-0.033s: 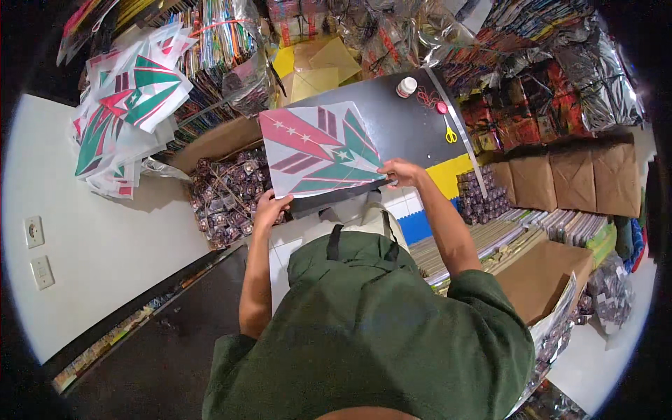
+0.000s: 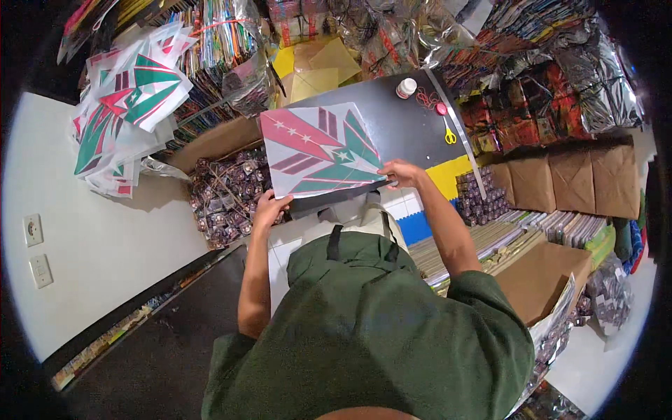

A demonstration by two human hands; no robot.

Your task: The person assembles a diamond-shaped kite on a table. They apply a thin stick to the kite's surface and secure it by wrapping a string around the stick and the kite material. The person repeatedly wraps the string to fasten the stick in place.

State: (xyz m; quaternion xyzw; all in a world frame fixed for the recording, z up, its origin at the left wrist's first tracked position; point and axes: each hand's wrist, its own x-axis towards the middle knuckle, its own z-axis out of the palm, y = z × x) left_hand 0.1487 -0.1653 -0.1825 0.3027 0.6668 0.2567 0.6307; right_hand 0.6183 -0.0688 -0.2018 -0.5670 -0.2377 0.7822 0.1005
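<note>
A square paper kite [image 2: 318, 150] in red, green and white, with a row of white stars, lies tilted above the near left part of the dark table [image 2: 413, 136]. My left hand [image 2: 271, 210] is closed on its lower left corner, thumb on top. At its lower right corner, the fingers of my right hand [image 2: 402, 173] pinch the edge. Beyond the kite on the table are a white jar [image 2: 406, 87], tangled red string [image 2: 427, 96], a small round red piece [image 2: 441, 108] and yellow-handled scissors [image 2: 450, 136].
Similar kites [image 2: 150, 91] hang in a pile at the left. A box of small dark bundled pieces [image 2: 227, 199] sits left of the table. Brown wrapped packages [image 2: 568, 178], stacked flat sheets [image 2: 448, 255] and a cardboard box [image 2: 528, 276] crowd the right side.
</note>
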